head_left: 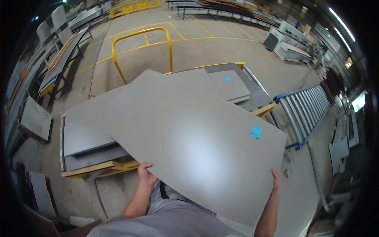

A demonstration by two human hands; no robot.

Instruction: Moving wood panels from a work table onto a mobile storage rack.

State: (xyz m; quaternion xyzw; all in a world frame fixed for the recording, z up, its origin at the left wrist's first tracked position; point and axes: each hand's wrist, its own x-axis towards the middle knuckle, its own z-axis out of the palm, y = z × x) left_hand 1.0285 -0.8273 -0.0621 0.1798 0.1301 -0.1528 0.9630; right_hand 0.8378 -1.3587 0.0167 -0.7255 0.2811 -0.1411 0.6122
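A large flat grey panel (pixel 173 130) with a blue sticker (pixel 256 132) near its right end is between my two hands. My left hand (pixel 147 175) grips its near left edge, thumb on top and fingers hidden underneath. On the right-hand edge, my right hand (pixel 276 180) is closed round the panel, fingertips showing at the rim. The panel slants across the view, its far corner over the stack on a yellow-framed cart (pixel 114 165). Beneath it on that cart lie a wide grey panel (pixel 89 122) and smaller grey panels (pixel 231 89), one with a blue sticker.
A yellow tubular handle (pixel 169 47) rises behind the cart. To the right runs a roller conveyor (pixel 304 112) with blue rails. Long tables with boards (pixel 65 55) stand at the left, and machinery (pixel 292 45) at the far right. Yellow lines mark the concrete floor (pixel 193 51).
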